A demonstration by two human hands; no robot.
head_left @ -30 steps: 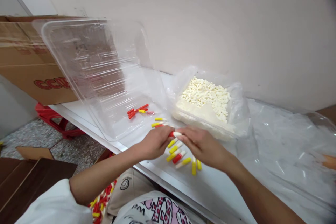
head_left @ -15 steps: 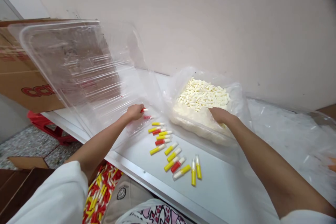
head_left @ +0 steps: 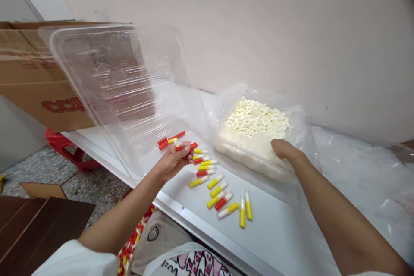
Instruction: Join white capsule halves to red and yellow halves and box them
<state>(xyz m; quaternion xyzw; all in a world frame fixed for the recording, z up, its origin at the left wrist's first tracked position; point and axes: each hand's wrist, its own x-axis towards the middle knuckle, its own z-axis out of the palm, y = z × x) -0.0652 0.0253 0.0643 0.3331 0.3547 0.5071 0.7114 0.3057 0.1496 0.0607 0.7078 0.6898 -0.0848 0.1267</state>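
Note:
My left hand [head_left: 174,161], palm turned partly up, is closed on small red marker-like tubes [head_left: 191,146] over the white table. Just beyond it several red tubes [head_left: 163,144], one with a yellow part, lie by the clear plastic bin. To its right is a staggered row of red and yellow tubes with whitish ends [head_left: 213,183]. My right hand [head_left: 282,148] reaches over the near side of a clear, bag-lined tub [head_left: 258,170] that holds many small cream-white pieces [head_left: 258,118]. Its fingers are hidden there.
A large clear plastic bin [head_left: 119,64] stands tilted on the left against a cardboard box [head_left: 39,86]. Plastic sheeting [head_left: 362,172] covers the right side. Below the table edge are more red and yellow pieces [head_left: 134,237], an open carton [head_left: 48,224] and a red stool [head_left: 69,151].
My left hand has drawn back toward me and turned upward with red tubes in it, uncovering others behind. My right hand stays at the tub. The view has shifted slightly left.

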